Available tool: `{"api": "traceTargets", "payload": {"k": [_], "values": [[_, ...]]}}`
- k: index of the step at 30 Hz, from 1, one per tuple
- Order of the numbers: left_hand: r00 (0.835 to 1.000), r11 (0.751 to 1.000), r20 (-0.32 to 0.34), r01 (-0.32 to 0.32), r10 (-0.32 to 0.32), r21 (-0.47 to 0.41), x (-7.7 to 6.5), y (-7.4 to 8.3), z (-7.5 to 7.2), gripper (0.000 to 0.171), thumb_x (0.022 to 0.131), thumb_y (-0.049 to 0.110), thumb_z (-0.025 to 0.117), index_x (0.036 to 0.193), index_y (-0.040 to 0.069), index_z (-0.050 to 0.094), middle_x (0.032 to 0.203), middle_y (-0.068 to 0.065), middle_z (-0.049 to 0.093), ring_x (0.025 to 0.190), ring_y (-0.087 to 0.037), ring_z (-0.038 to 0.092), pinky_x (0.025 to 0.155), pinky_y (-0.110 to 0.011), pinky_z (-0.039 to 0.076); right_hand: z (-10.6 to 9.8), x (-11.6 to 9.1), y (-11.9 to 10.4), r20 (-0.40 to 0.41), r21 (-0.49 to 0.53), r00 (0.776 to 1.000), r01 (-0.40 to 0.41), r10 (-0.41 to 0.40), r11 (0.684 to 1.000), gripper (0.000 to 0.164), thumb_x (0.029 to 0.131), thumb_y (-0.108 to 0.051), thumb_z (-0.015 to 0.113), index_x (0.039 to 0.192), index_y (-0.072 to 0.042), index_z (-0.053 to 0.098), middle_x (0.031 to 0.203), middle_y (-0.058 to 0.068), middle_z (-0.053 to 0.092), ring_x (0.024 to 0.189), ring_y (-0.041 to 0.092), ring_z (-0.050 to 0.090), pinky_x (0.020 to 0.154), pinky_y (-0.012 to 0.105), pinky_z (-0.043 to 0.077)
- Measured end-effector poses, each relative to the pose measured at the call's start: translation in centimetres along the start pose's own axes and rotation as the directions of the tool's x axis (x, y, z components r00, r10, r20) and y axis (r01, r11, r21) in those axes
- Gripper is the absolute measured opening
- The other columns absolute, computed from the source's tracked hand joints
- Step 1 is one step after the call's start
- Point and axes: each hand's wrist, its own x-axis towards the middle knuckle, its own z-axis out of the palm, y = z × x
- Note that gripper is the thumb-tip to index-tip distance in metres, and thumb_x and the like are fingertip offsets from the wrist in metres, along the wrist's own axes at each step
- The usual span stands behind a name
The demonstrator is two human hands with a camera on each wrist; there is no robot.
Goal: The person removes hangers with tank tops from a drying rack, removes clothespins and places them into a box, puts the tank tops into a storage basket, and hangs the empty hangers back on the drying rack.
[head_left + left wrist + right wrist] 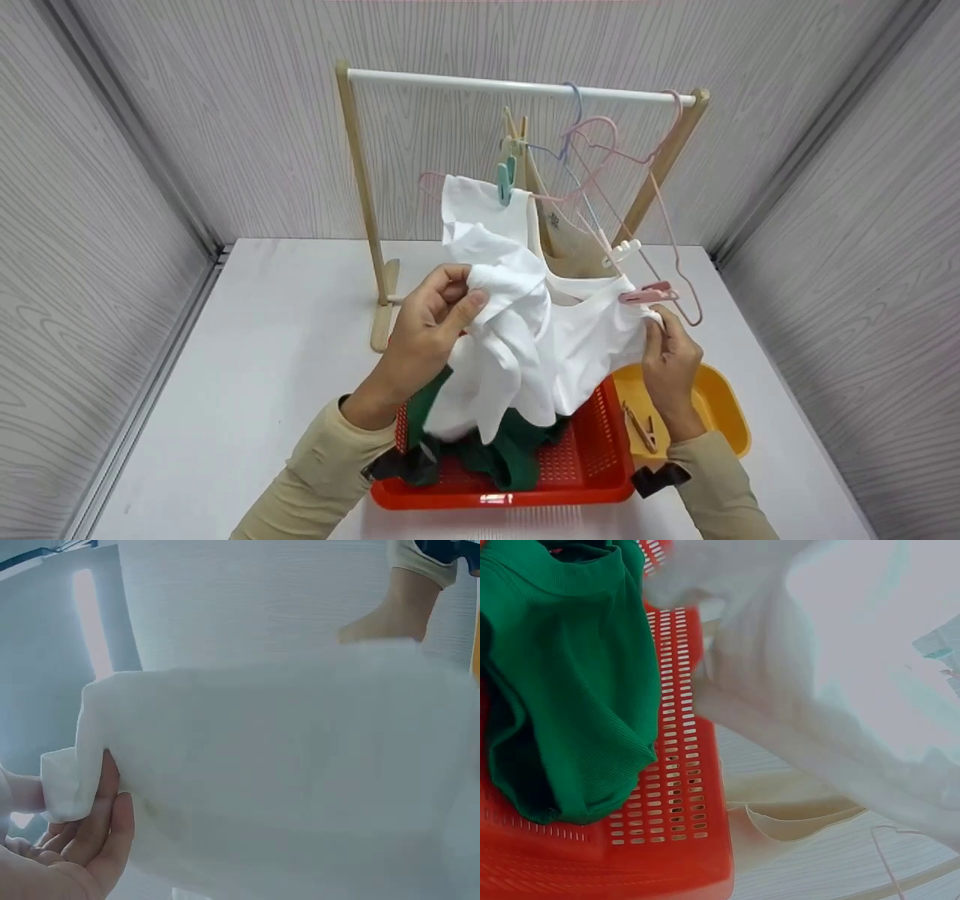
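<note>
A white top (592, 345) hangs from a pink hanger (614, 139), with a green clothespin (505, 184) on one shoulder and a pink clothespin (646, 294) on the other. Bunched white cloth is pinched between the thumb and fingers of my left hand (429, 326), left of the top's middle. In the left wrist view, the left hand (94, 844) grips a fold at the cloth's edge. My right hand (671, 364) pinches the side edge just below the pink clothespin. The right hand is out of the right wrist view, where white cloth (817, 690) fills much of the frame.
Beneath the top stands a red basket (559, 496) with green clothing (514, 454) in it. A yellow tray (724, 405) with wooden clothespins (639, 429) sits to its right. Behind, a rack (465, 81) carries hangers and a beige cloth item (574, 247).
</note>
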Motion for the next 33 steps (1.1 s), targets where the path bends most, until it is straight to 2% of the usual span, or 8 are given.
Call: {"api": "traceTargets", "payload": {"k": [6, 10, 13, 16, 18, 25, 29, 33], "values": [[0.998, 0.997, -0.019, 0.068, -0.067, 0.048, 0.2, -3.3, -0.6, 0.027, 0.098, 0.002, 0.048, 0.121, -0.009, 0.044, 0.116, -0.03, 0.059, 0.097, -0.011, 0.062, 0.087, -0.021, 0.054, 0.1, -0.1, 0.0, 0.028, 0.026, 0.999, 0.025, -0.026, 0.999, 0.021, 0.081, 0.02, 0.059, 0.101, 0.015, 0.063, 0.087, 0.031, 0.068, 0.083, -0.019, 0.05, 0.074, -0.002, 0.041], [0.995, 0.977, -0.023, 0.095, -0.093, 0.192, -0.1, -5.7, -0.8, 0.025, 0.096, 0.005, 0.054, 0.118, -0.006, 0.048, 0.113, -0.025, 0.062, 0.098, -0.02, 0.062, 0.091, -0.023, 0.054, 0.3, -0.3, 0.2, 0.058, 0.039, 0.998, 0.036, -0.038, 0.999, 0.022, 0.081, 0.021, 0.059, 0.102, 0.017, 0.063, 0.093, 0.033, 0.068, 0.091, -0.02, 0.051, 0.079, -0.002, 0.042], [0.998, 0.936, -0.009, 0.056, -0.056, 0.347, -0.4, -7.0, -0.9, 0.023, 0.094, 0.008, 0.059, 0.114, -0.003, 0.054, 0.106, -0.02, 0.065, 0.093, -0.022, 0.062, 0.088, -0.026, 0.056, 0.3, -0.4, 0.3, 0.08, 0.055, 0.996, 0.034, -0.038, 0.998, 0.022, 0.08, 0.022, 0.058, 0.101, 0.017, 0.063, 0.093, 0.034, 0.068, 0.093, -0.02, 0.052, 0.08, -0.002, 0.043], [1.0, 0.858, 0.028, -0.025, 0.012, 0.513, -0.8, -7.8, -0.9, 0.019, 0.091, 0.007, 0.063, 0.109, -0.001, 0.06, 0.102, -0.016, 0.068, 0.089, -0.023, 0.064, 0.086, -0.031, 0.057, 0.2, -0.4, 0.4, 0.097, 0.066, 0.994, 0.039, -0.046, 0.997, 0.022, 0.08, 0.023, 0.058, 0.1, 0.017, 0.063, 0.092, 0.033, 0.068, 0.098, -0.021, 0.054, 0.082, -0.001, 0.043], [0.996, 0.781, 0.062, -0.085, 0.059, 0.618, -1.0, -8.4, -1.0, 0.018, 0.09, 0.006, 0.065, 0.106, 0.0, 0.062, 0.1, -0.015, 0.068, 0.088, -0.023, 0.065, 0.087, -0.034, 0.057, 0.2, -0.4, 0.4, 0.111, 0.086, 0.993, 0.037, -0.047, 0.996, 0.022, 0.08, 0.023, 0.057, 0.1, 0.017, 0.063, 0.092, 0.033, 0.068, 0.1, -0.02, 0.054, 0.082, -0.001, 0.044], [0.961, 0.448, 0.246, -0.275, 0.124, 0.851, -1.6, -10.2, -1.2, 0.016, 0.083, 0.009, 0.072, 0.096, 0.007, 0.063, 0.114, -0.011, 0.065, 0.104, -0.024, 0.063, 0.097, -0.038, 0.053, 0.1, -0.7, 0.5, 0.166, 0.118, 0.986, 0.012, -0.032, 0.993, 0.02, 0.082, 0.022, 0.057, 0.101, 0.017, 0.063, 0.093, 0.034, 0.067, 0.099, -0.018, 0.056, 0.083, 0.001, 0.046], [0.915, 0.41, 0.4, -0.345, -0.054, 0.844, -1.7, -10.7, -1.2, 0.018, 0.08, 0.014, 0.072, 0.092, 0.012, 0.059, 0.135, -0.007, 0.06, 0.135, -0.027, 0.049, 0.112, -0.051, 0.038, -0.1, -0.8, 0.5, 0.194, 0.117, 0.981, -0.015, -0.008, 0.993, 0.02, 0.082, 0.021, 0.057, 0.101, 0.017, 0.063, 0.093, 0.034, 0.067, 0.098, -0.019, 0.056, 0.083, 0.001, 0.046], [0.82, 0.437, 0.49, -0.34, -0.295, 0.833, -2.1, -11.3, -0.9, 0.018, 0.079, 0.015, 0.069, 0.09, 0.014, 0.055, 0.122, -0.003, 0.066, 0.137, -0.023, 0.046, 0.117, -0.054, 0.029, -0.2, -1.0, 0.6, 0.228, 0.125, 0.974, -0.03, 0.001, 0.992, 0.019, 0.084, 0.019, 0.057, 0.102, 0.016, 0.063, 0.094, 0.034, 0.066, 0.097, -0.018, 0.057, 0.083, 0.002, 0.047]]}}
